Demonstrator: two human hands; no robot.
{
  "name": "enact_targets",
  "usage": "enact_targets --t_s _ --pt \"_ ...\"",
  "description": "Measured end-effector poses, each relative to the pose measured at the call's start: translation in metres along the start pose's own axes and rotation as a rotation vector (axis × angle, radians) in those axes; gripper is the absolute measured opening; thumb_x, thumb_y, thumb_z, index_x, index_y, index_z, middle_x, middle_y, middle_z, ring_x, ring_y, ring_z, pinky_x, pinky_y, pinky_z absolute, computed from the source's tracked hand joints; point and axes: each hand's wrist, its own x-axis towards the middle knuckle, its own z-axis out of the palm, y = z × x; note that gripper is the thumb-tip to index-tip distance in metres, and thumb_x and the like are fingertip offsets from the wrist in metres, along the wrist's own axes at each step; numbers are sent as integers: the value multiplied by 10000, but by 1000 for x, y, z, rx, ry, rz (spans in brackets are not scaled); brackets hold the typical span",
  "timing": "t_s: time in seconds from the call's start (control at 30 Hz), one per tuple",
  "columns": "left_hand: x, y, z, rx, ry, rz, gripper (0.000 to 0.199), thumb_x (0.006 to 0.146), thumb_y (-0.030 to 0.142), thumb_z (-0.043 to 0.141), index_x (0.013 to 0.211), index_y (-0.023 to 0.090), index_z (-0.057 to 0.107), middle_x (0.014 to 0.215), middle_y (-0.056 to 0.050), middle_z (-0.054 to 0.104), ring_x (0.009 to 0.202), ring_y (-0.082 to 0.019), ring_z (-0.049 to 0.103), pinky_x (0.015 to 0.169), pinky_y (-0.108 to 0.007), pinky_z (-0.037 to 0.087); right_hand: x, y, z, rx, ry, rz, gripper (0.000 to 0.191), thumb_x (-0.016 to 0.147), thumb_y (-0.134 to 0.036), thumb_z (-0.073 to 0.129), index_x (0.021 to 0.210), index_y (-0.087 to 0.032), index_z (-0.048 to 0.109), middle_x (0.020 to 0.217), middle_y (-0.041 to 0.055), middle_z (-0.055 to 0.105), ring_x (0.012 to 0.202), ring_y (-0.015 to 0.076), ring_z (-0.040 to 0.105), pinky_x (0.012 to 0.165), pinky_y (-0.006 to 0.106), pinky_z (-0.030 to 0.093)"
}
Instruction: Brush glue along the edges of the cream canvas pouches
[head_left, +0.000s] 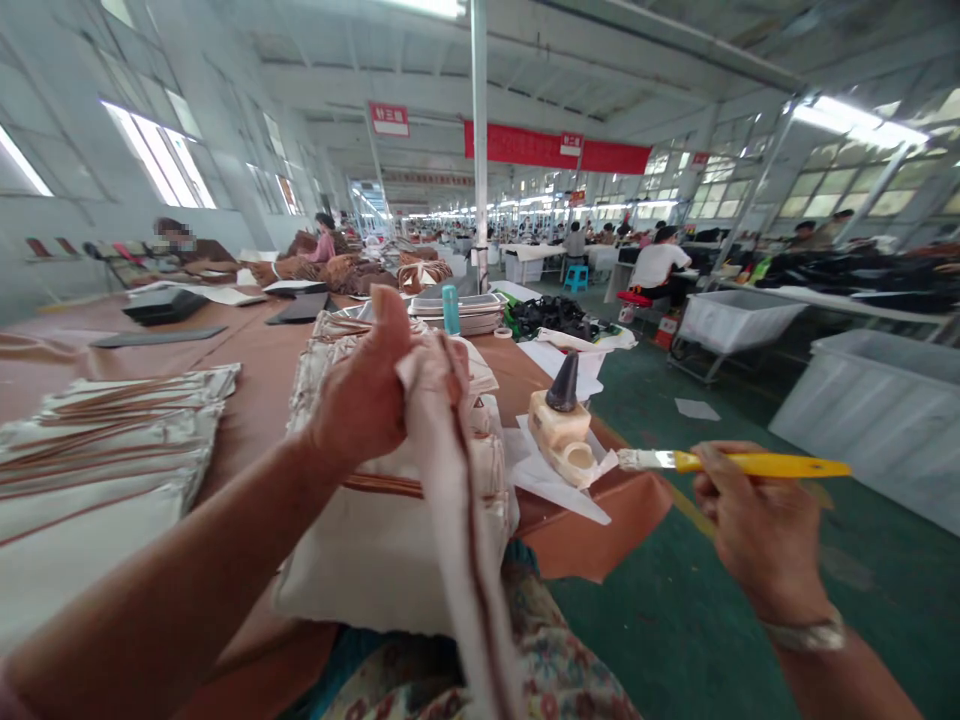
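My left hand (367, 390) grips the upper end of a white fabric piece (450, 480) with a brown trim line; its lower end hangs toward my lap, a little blurred. The thumb points up, and the fingers are mostly behind the cloth. In my right hand (765, 520) is a yellow-handled paintbrush (772, 465), its pale, caked bristles pointing left. Those bristles are beside the mouth of a cream glue container (559, 435) with a dark cone on top. Beneath the held fabric lies a stack of white fabric pieces (382, 560) edged in brown.
Another row of white fabric pieces (112, 460) lies at left on the brown-covered table (255, 370). Further back stand a teal bottle (450, 310) and a pile of black straps (559, 318). White bins (870, 400) stand at right on the green floor. Other people sit working farther off.
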Motion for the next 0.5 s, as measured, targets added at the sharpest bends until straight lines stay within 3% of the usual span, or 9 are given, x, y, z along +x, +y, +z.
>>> enact_targets --t_s 0.1,0.17,0.23,0.33,0.43,0.5 --pt "6 -24 -29 -48 -285 -169 985 855 847 17 500 175 643 511 -49 485 500 -132 438 535 -293 381 22 37 18 -272 -197 -94 426 923 -544 577 987 -136 681 660 42 619 521 195 560 475 278 437" --pt "-4 -57 -42 -28 -444 -386 998 806 889 46 536 177 691 541 -65 517 495 -138 419 512 -298 347 33 59 37 -318 -302 -126 415 905 -542 556 929 -149 688 665 45 632 562 211 587 524 294 447" --pt "-21 -93 -49 -6 -529 -551 1006 828 864 41 663 166 747 622 -72 580 526 -143 428 529 -291 345 39 79 58 -347 -395 -141 391 876 -530 549 887 -165 690 659 43 636 569 219 591 547 303 444" --pt "-53 -137 -48 154 -530 -644 809 912 767 205 871 173 754 777 -53 647 637 -163 507 620 -275 399 44 105 86 -413 -493 -155 324 842 -472 543 840 -183 689 690 54 656 616 231 609 607 318 452" --pt "-79 -162 -35 499 -416 -552 442 895 574 491 940 188 702 899 -41 652 816 -209 585 745 -286 437 48 120 99 -475 -536 -162 279 834 -420 534 787 -189 683 688 68 660 656 240 625 654 329 454" --pt "-90 -172 -24 716 -292 -464 295 858 439 568 998 198 665 1003 -58 646 957 -245 588 849 -323 436 50 122 97 -495 -548 -177 301 853 -428 517 812 -188 695 698 76 668 674 255 636 661 337 453"
